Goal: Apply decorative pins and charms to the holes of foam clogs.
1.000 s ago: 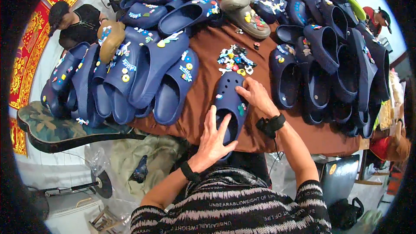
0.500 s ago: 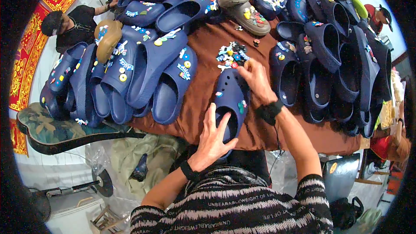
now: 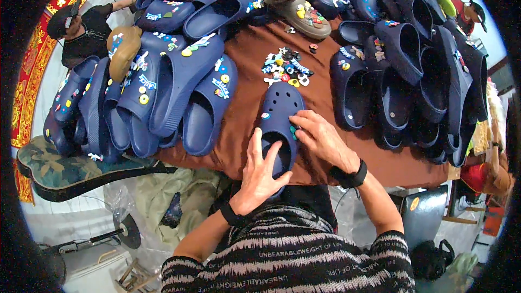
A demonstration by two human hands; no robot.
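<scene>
As the clog [image 3: 283, 100] seems pliable, its rim [image 3: 278, 132] is well gripped by spread left fingers [image 3: 255, 140]; right fingers [image 3: 307, 119] are bent, pinch unclear.

We are seeing a knit top [image 3: 293, 255] in black and pale grey, jagged stripes running across it and small pale lettering marking the dark bands. Its 2 short sleeves [image 3: 393, 247] are matching. A slim black left wristband [image 3: 232, 214] and a bulkier black right wristband [image 3: 353, 174] are circling 2 wrists; the left hand [image 3: 257, 176] and right hand [image 3: 324, 142] are showing bare.

navy-blue clog [image 3: 283, 102], brown cloth [image 3: 248, 97], black-and-pale striped shirt [image 3: 293, 266]
</scene>
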